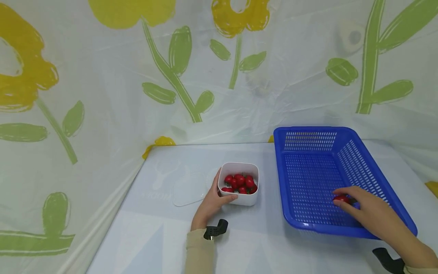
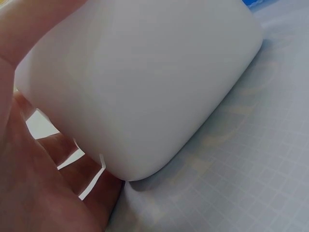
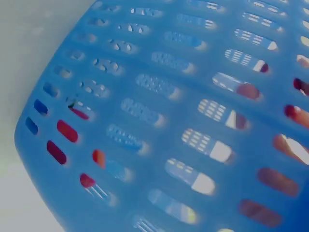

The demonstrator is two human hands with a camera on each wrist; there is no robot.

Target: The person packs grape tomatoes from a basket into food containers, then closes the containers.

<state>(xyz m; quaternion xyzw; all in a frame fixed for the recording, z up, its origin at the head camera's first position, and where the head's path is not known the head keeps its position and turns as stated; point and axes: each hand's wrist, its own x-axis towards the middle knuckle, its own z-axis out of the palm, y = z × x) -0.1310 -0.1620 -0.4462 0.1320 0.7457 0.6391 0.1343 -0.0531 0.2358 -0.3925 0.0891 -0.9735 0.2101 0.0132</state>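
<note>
My left hand (image 1: 213, 201) holds a white square container (image 1: 239, 199) from its left side, thumb along the near wall. Several red cherry tomatoes (image 1: 240, 181) lie inside it. The left wrist view shows the container's smooth outer wall (image 2: 145, 87) close up, with fingers (image 2: 96, 193) around its edge. My right hand (image 1: 371, 211) reaches over the right part of a blue slotted basket (image 1: 301, 190), pinching a red cherry tomato (image 1: 341, 198) between thumb and fingertips. In the right wrist view the basket's wall (image 3: 159, 125) fills most of the frame, and patches of red show through its slots.
A clear, flat lid-like piece (image 1: 188, 192) lies on the white table (image 1: 232, 236) left of the container. Behind the table hangs a flower-printed sheet (image 1: 113, 95). The basket stands at the table's right side.
</note>
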